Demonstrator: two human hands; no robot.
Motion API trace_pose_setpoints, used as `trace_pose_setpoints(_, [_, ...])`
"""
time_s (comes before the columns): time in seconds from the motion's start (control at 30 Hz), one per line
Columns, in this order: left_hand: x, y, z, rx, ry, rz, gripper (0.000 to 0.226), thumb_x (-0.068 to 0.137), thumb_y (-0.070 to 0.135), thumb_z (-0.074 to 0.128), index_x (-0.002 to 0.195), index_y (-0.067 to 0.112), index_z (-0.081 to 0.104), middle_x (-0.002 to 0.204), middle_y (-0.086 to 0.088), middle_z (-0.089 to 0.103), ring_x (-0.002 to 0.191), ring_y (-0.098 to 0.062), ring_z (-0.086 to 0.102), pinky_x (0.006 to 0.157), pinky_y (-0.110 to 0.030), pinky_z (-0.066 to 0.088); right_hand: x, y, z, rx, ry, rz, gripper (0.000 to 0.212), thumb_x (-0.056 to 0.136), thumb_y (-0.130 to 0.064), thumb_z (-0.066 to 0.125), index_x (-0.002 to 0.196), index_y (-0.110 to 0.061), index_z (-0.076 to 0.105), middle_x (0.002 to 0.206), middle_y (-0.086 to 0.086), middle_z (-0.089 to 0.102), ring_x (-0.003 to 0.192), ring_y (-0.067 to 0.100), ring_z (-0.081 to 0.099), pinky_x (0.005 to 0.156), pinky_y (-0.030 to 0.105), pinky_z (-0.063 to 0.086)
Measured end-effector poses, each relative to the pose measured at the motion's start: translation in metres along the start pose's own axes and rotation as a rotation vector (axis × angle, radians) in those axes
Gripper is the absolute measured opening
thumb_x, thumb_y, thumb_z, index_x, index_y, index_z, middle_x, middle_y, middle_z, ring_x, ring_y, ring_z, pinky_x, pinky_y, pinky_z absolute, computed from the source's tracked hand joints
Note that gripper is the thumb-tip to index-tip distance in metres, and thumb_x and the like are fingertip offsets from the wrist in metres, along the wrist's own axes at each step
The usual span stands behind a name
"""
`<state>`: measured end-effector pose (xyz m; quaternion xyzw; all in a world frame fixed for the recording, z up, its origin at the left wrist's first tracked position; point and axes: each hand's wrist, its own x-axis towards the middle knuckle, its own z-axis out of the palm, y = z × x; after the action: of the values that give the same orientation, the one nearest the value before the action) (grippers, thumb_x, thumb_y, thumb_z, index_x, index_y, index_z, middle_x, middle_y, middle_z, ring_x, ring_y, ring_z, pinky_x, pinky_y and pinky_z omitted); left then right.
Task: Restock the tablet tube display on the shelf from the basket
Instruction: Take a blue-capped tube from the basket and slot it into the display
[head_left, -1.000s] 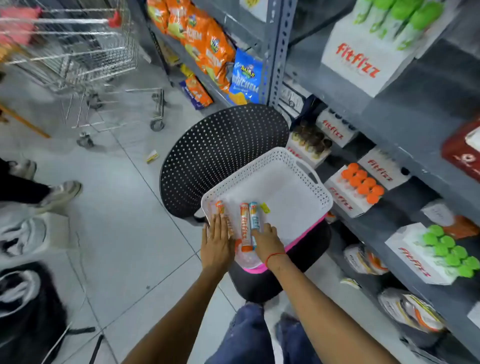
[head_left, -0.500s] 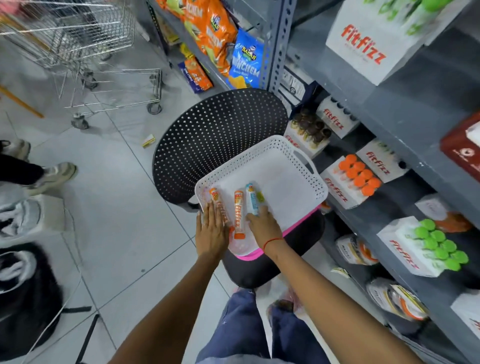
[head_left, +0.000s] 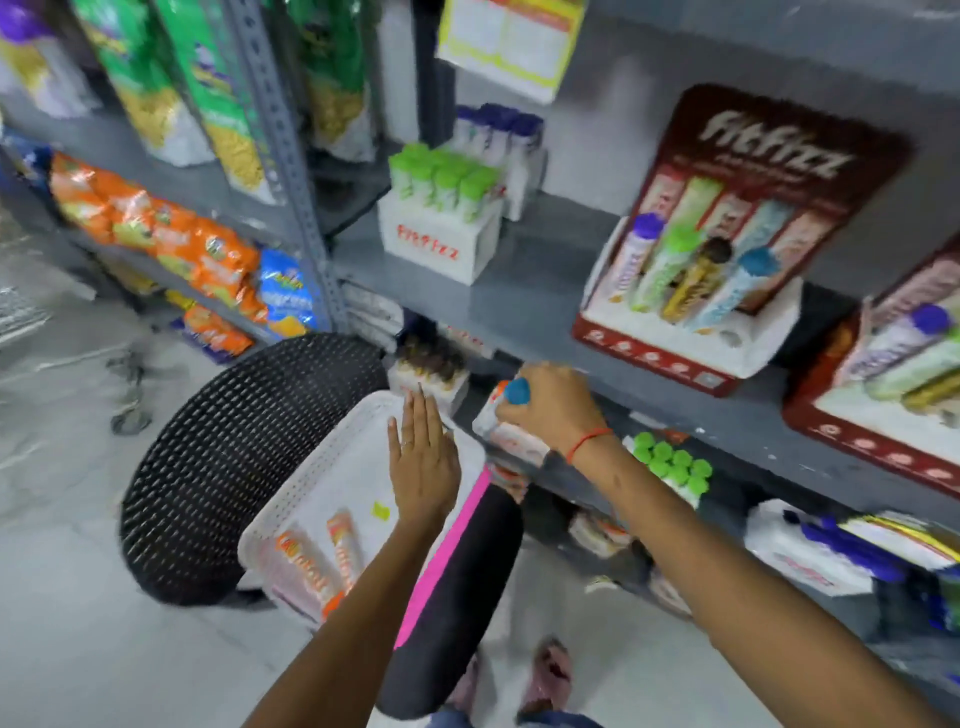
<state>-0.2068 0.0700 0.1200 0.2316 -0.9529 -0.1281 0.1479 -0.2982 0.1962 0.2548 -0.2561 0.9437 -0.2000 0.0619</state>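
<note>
A white perforated basket (head_left: 311, 488) rests on a black chair seat, with two orange tablet tubes (head_left: 332, 558) lying in its near end. My left hand (head_left: 423, 460) hovers flat and open over the basket. My right hand (head_left: 553, 410) is raised beside the grey shelf edge and is closed around a blue-capped tablet tube (head_left: 515, 391). The red fitfizz display (head_left: 727, 270) stands on the shelf up and to the right, holding several upright tubes with purple, green, brown and blue caps.
A white fitfizz box with green-capped tubes (head_left: 441, 208) sits further left on the same shelf. A second red display (head_left: 893, 384) is at the right edge. Lower shelves carry more tube boxes (head_left: 670, 462). The black mesh chair back (head_left: 234, 457) is on the left, snack bags (head_left: 171, 234) beyond.
My right hand has lifted the blue-capped tube out of the basket and up toward the shelf. My left hand has left the basket rim and opened above it. The view has tilted up.
</note>
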Motion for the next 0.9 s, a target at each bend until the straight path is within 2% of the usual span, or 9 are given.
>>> trace_pose_setpoints(0.1, [0.023,0.05,-0.005,-0.038,0.018,0.144,0.055,0.092,0.021,0.036,0.142,-0.002,0.033,0.152,-0.02,0.03,0.14,-0.031,0.031,0.113,-0.047,0.023,-0.003,0.032,-0.058,0.013,0.072,0.056,0.036,0.069,-0.034,0.075,0.089,-0.004,0.071,0.095,0.02,0.07,0.092,0.035,0.063,0.073,0.036,0.047])
trace_pose_setpoints(0.23, [0.042,0.118,-0.007,-0.11,0.025,0.302,0.058,0.091,0.021,0.044,0.143,-0.002,0.032,0.152,-0.018,0.031,0.14,-0.03,0.031,0.114,-0.046,0.023,-0.009,0.077,-0.127,0.004,0.203,0.145,0.032,0.069,-0.032,0.076,0.074,-0.003,0.064,0.086,0.022,0.07,0.086,0.035,0.064,0.064,0.032,0.042])
trace_pose_setpoints(0.33, [0.048,0.157,0.002,-0.137,-0.05,0.415,0.062,0.096,0.024,0.045,0.147,-0.001,0.022,0.155,-0.016,0.022,0.145,-0.029,0.019,0.118,-0.043,0.01,-0.008,0.107,-0.171,-0.056,0.288,0.209,0.039,0.07,-0.036,0.076,0.092,-0.004,0.071,0.1,0.019,0.072,0.097,0.034,0.064,0.075,0.033,0.048])
trace_pose_setpoints(0.4, [0.049,0.177,0.01,-0.132,-0.093,0.416,0.064,0.098,0.031,0.04,0.148,-0.001,0.016,0.157,-0.017,0.015,0.146,-0.029,0.014,0.118,-0.04,0.001,-0.008,0.127,-0.193,-0.077,0.33,0.234,0.044,0.07,-0.037,0.076,0.101,-0.005,0.071,0.105,0.021,0.072,0.101,0.036,0.064,0.082,0.037,0.05])
trace_pose_setpoints(0.53, [0.042,0.205,0.026,-0.083,-0.146,0.465,0.066,0.1,0.039,0.03,0.15,0.002,0.006,0.159,-0.015,0.006,0.147,-0.026,0.005,0.118,-0.037,-0.005,-0.012,0.161,-0.221,-0.073,0.396,0.287,0.044,0.068,-0.036,0.077,0.096,-0.004,0.073,0.1,0.023,0.073,0.096,0.037,0.065,0.08,0.039,0.051])
trace_pose_setpoints(0.63, [0.036,0.22,0.033,-0.051,-0.148,0.565,0.065,0.1,0.039,0.03,0.149,0.003,0.009,0.159,-0.013,0.008,0.147,-0.025,0.005,0.118,-0.04,-0.003,-0.014,0.176,-0.232,-0.028,0.43,0.305,0.044,0.068,-0.035,0.077,0.098,-0.003,0.073,0.102,0.021,0.074,0.096,0.034,0.066,0.084,0.037,0.052])
trace_pose_setpoints(0.77, [0.031,0.235,0.04,-0.013,-0.143,0.59,0.064,0.1,0.043,0.023,0.15,0.007,0.007,0.16,-0.009,0.004,0.147,-0.021,0.0,0.118,-0.04,-0.005,-0.014,0.185,-0.241,-0.012,0.446,0.278,0.038,0.07,-0.034,0.075,0.094,-0.004,0.073,0.098,0.017,0.074,0.088,0.031,0.064,0.077,0.033,0.05])
trace_pose_setpoints(0.9, [0.027,0.238,0.048,0.037,-0.145,0.581,0.064,0.1,0.045,0.016,0.15,0.009,-0.002,0.16,-0.007,-0.006,0.145,-0.02,-0.012,0.118,-0.04,-0.007,-0.013,0.187,-0.247,-0.015,0.439,0.275,0.035,0.072,-0.034,0.072,0.093,-0.006,0.073,0.099,0.015,0.072,0.099,0.031,0.056,0.077,0.032,0.043])
